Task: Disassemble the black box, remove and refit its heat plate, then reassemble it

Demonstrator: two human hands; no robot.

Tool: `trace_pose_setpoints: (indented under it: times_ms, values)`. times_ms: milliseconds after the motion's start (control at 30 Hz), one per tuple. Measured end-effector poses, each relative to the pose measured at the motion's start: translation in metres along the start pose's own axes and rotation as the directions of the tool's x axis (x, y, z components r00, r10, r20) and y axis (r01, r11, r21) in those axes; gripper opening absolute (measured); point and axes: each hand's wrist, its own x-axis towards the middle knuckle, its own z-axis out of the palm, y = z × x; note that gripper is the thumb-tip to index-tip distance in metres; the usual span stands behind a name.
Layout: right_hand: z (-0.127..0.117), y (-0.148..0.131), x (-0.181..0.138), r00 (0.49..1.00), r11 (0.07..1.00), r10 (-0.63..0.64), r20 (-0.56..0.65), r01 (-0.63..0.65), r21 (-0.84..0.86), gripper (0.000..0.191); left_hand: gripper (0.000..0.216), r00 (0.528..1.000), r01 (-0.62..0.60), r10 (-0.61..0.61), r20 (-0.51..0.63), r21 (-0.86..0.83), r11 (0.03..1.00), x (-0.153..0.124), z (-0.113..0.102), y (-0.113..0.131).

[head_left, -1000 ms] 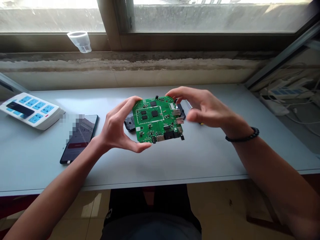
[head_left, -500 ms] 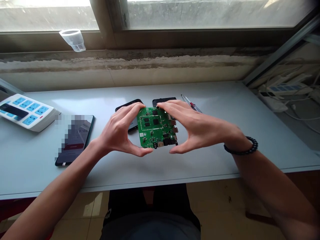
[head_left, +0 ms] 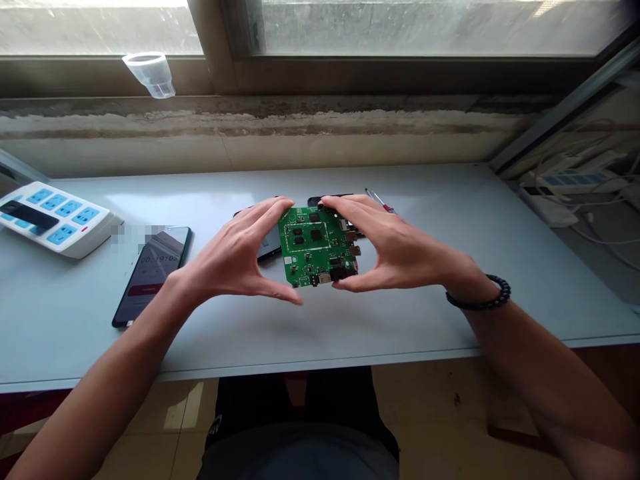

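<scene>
- The pale grey table (head_left: pixel 450 287) runs across the view below a window ledge, and the person sits at its near edge.
- The left hand (head_left: pixel 235 257) is curved into a C. Its thumb is under the near left corner of the green circuit board (head_left: pixel 317 243) and its fingers lie close together over the far left edge.
- The right hand (head_left: pixel 400 250) mirrors it, with the thumb at the near right corner by the connectors and the fingers together on the far right edge.
- The board is pinched between both hands just above the table's middle, chip side up and tilted toward the person.
- A white power strip (head_left: pixel 55 217) with blue sockets lies at the far left.
- A smartphone (head_left: pixel 150 273) lies beside it with its screen lit.
- Two black casing pieces (head_left: pixel 267 245) lie on the table behind the board, partly hidden.
- A clear plastic cup (head_left: pixel 150 73) sits tipped on the ledge.
- A screwdriver (head_left: pixel 381 201) pokes out beyond the right fingers.
- A dark bead bracelet (head_left: pixel 480 301) circles the right wrist.
</scene>
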Motion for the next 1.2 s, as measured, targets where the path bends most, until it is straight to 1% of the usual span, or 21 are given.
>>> trace_pose_setpoints:
  times_ms: [67, 133, 200, 300, 400, 500, 600, 767, 833, 900, 1033, 1100, 1200]
  values:
    - [-0.002, 0.003, 0.000, 1.000, 1.000, 0.020, 0.001, -0.020, 0.010, 0.092, 0.117, 0.991, 0.066, -0.067, 0.112, 0.009, 0.998, -0.001, -0.008, -0.006]
    - [-0.004, 0.005, -0.001, 0.998, 0.998, 0.053, 0.016, -0.053, 0.025, 0.091, 0.119, 0.972, 0.144, -0.152, 0.178, 0.058, 0.988, -0.002, -0.015, -0.012]
    - [-0.005, 0.005, -0.002, 0.996, 0.995, 0.086, 0.037, -0.087, 0.039, 0.093, 0.114, 0.950, 0.200, -0.224, 0.215, 0.128, 0.971, -0.005, -0.020, -0.019]
    - [-0.006, 0.002, -0.003, 0.990, 0.991, 0.105, 0.095, -0.111, 0.071, 0.093, 0.113, 0.923, 0.254, -0.304, 0.237, 0.219, 0.942, -0.008, -0.022, -0.027]
    - [-0.002, -0.005, -0.003, 0.985, 0.992, 0.067, 0.159, -0.083, 0.093, 0.087, 0.113, 0.898, 0.290, -0.354, 0.262, 0.255, 0.922, -0.011, -0.021, -0.033]
    - [0.006, -0.011, -0.001, 0.984, 0.995, -0.020, 0.177, 0.001, 0.103, 0.081, 0.111, 0.877, 0.317, -0.382, 0.292, 0.246, 0.916, -0.014, -0.021, -0.037]
    - [0.017, -0.013, 0.001, 0.981, 0.989, -0.084, 0.175, 0.061, 0.135, 0.079, 0.105, 0.873, 0.335, -0.394, 0.288, 0.233, 0.913, -0.016, -0.021, -0.039]
    - [0.031, -0.015, 0.006, 0.981, 0.983, -0.055, 0.187, 0.020, 0.185, 0.083, 0.091, 0.884, 0.338, -0.388, 0.263, 0.216, 0.916, -0.017, -0.022, -0.042]
    - [0.036, -0.017, 0.007, 0.981, 0.984, -0.065, 0.184, 0.032, 0.175, 0.084, 0.087, 0.884, 0.337, -0.383, 0.268, 0.201, 0.920, -0.016, -0.021, -0.043]
    - [0.041, -0.021, 0.008, 0.979, 0.987, -0.092, 0.181, 0.066, 0.146, 0.083, 0.088, 0.879, 0.341, -0.383, 0.283, 0.188, 0.921, -0.016, -0.022, -0.043]
    - [0.052, -0.025, 0.011, 0.976, 0.991, -0.131, 0.174, 0.123, 0.056, 0.081, 0.098, 0.869, 0.354, -0.393, 0.302, 0.177, 0.919, -0.014, -0.025, -0.040]
    - [0.056, -0.025, 0.013, 0.977, 0.992, -0.129, 0.167, 0.126, 0.025, 0.082, 0.094, 0.870, 0.368, -0.410, 0.276, 0.193, 0.910, -0.012, -0.027, -0.037]
    - [0.060, -0.026, 0.015, 0.980, 0.993, -0.117, 0.159, 0.118, 0.002, 0.082, 0.080, 0.882, 0.397, -0.436, 0.177, 0.219, 0.891, -0.009, -0.028, -0.033]
